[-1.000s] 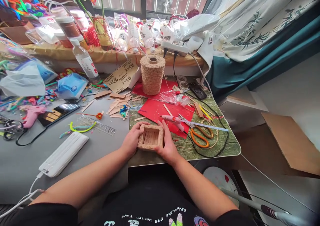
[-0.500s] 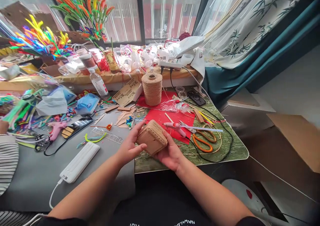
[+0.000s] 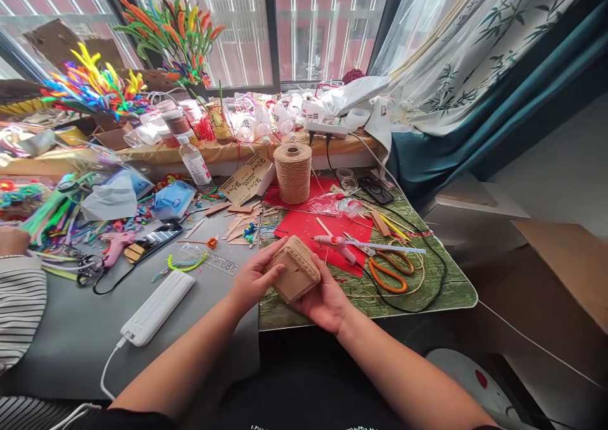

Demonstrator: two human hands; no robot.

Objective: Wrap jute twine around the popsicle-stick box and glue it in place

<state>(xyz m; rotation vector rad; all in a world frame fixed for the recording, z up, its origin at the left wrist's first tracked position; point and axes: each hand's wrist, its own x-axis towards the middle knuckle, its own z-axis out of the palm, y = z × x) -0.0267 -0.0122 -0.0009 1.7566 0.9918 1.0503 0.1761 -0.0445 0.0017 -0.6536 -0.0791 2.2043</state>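
Note:
Between my two hands is a small brown cardboard box [image 3: 295, 271] with twine along its edges, tilted so a flat face points up toward me. My left hand [image 3: 254, 278] grips its left side, the thumb lying on the face. On the right side and underneath, my right hand [image 3: 327, 297] is wrapped round it, with some fingers hidden. Just beyond the box lie a pink glue gun [image 3: 335, 245] with a clear glue stick in it and orange-handled scissors [image 3: 389, 271]. A big spool of twine [image 3: 292, 173] stands upright farther back, near red sheets [image 3: 351, 230].
Left of my arms lie a white power bank [image 3: 159, 306], a phone [image 3: 161, 233] and another pink glue gun [image 3: 116, 246]. Wooden sticks [image 3: 242, 224] are scattered behind the box. A water bottle [image 3: 194, 164] stands near the sill. Another person's striped sleeve [image 3: 21, 303] is at far left.
The view has shifted slightly, so the scene sits a little farther right. My left fingers have closed in on the box, the thumb now resting on its face. The box stays between both hands.

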